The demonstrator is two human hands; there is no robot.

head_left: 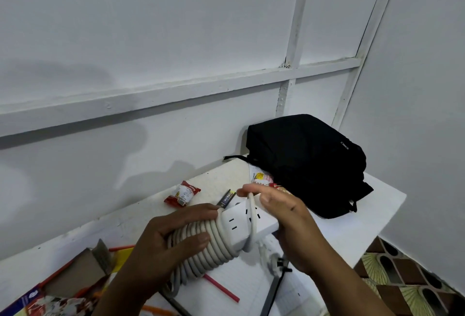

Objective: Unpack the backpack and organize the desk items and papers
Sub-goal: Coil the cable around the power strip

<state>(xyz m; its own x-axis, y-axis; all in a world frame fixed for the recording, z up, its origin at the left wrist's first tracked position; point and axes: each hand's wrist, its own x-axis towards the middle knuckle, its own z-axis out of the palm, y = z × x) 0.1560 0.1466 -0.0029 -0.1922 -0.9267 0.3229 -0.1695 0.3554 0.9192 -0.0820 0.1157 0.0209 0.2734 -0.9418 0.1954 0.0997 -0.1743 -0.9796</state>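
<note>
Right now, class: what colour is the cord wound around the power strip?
Light grey, off-white. The cord shows best in the head view, coiled around the white power strip.

A white power strip (247, 221), wound with its grey cord (206, 247), was gripped by the left hand (163, 242) above the white desk (352, 225). A cord loop was pinched by the right hand (279, 211). A black backpack (307, 164) was seen behind, and a red snack packet (182, 193) nearby.

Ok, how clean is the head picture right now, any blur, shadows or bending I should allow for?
Head view: wide-angle bending curves the wall battens; soft shadows lie on the wall left of the backpack; the plug under the right hand is motion-blurred; the left hand and coiled cord read sharp.
</note>
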